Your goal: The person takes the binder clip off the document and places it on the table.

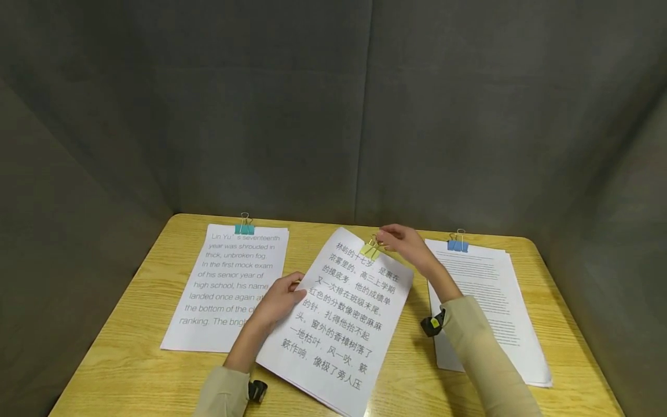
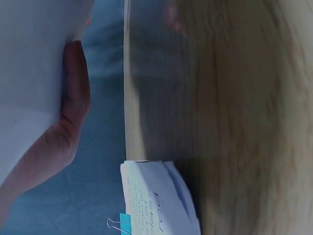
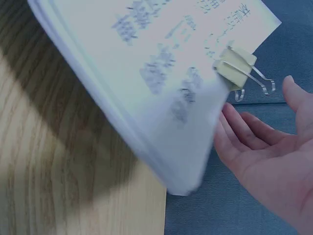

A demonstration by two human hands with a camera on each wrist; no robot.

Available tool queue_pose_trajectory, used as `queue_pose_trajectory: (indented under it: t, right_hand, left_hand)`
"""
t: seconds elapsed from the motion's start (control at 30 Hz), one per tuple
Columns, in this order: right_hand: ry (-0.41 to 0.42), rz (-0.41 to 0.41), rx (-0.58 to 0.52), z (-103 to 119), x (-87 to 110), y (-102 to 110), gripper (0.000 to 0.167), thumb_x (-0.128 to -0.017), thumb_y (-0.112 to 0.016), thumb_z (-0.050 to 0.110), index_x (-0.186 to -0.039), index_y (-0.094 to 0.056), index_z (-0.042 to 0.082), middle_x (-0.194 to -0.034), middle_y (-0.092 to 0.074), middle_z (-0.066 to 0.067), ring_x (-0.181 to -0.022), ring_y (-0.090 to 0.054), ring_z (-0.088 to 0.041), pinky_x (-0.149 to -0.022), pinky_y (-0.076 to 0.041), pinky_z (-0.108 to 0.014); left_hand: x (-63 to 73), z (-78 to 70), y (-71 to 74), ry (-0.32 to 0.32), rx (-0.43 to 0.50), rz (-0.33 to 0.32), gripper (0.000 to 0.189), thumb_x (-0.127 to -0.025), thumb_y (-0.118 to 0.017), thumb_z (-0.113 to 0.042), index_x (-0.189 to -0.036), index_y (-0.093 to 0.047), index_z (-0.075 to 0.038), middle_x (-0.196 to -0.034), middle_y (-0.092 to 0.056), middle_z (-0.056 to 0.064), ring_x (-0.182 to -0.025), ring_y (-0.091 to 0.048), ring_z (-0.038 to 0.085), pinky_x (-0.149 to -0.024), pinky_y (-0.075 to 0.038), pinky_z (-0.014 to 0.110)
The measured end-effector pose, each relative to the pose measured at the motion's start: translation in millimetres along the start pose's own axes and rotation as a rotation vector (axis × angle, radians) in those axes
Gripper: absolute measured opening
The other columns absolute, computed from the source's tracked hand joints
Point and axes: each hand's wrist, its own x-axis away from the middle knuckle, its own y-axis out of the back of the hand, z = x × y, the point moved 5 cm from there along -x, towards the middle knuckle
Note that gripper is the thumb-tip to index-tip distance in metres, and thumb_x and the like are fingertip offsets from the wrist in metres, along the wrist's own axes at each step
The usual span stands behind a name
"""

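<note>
A stack of paper printed with large Chinese text (image 1: 339, 318) is tilted at the middle of the table, lifted off it. My left hand (image 1: 281, 298) grips its left edge, thumb on the top sheet and fingers underneath; the left wrist view shows those fingers (image 2: 76, 85) against the sheets' back. A yellow binder clip (image 1: 371, 250) bites the stack's top edge, with its wire handles standing out. Close beside those handles is my right hand (image 1: 409, 246). In the right wrist view its thumb (image 3: 296, 95) and fingers are spread apart near the clip, holding nothing.
On the left lies an English-text stack (image 1: 234, 278) with a teal binder clip (image 1: 244, 229). A small-print stack (image 1: 490, 313) with a blue binder clip (image 1: 457, 246) lies at right, partly under my right forearm. Dark grey curtain (image 1: 359, 116) hangs behind the wooden table (image 1: 130, 324).
</note>
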Motion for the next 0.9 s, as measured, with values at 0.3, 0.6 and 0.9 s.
queue_pose_trajectory:
  t: [0.3, 0.6, 0.9]
  right_hand:
    - [0.016, 0.100, -0.088, -1.5, 2.1, -3.4, 0.056, -0.106, -0.061, 0.032, -0.145, -0.051, -0.007, -0.137, -0.061, -0.025, -0.125, -0.062, -0.037, -0.105, -0.051, -0.043]
    - [-0.027, 0.169, -0.118, -3.2, 2.6, -3.7, 0.053, -0.106, -0.060, 0.026, -0.145, -0.051, -0.009, -0.138, -0.060, -0.025, -0.121, -0.064, -0.026, -0.100, -0.052, -0.032]
    - [-0.005, 0.101, -0.062, -5.4, 4.7, -4.0, 0.047, -0.104, -0.064, 0.026, -0.130, -0.061, -0.013, -0.118, -0.071, -0.017, -0.099, -0.068, -0.018, -0.088, -0.055, -0.030]
  left_hand:
    - [3.0, 0.9, -0.4, 0.019, 0.016, 0.018, 0.027, -0.100, -0.058, -0.002, -0.126, -0.067, -0.001, -0.091, -0.073, 0.010, -0.068, -0.069, 0.022, -0.061, -0.054, 0.031]
    - [5.7, 3.7, -2.1, 0.009, 0.052, 0.035, 0.029, -0.100, -0.058, -0.001, -0.128, -0.065, 0.002, -0.092, -0.073, 0.011, -0.068, -0.068, 0.021, -0.061, -0.054, 0.032]
    - [9.3, 8.1, -3.7, 0.010, 0.094, 0.066, 0.029, -0.100, -0.057, -0.002, -0.128, -0.063, 0.004, -0.092, -0.073, 0.012, -0.067, -0.068, 0.021, -0.060, -0.054, 0.032]
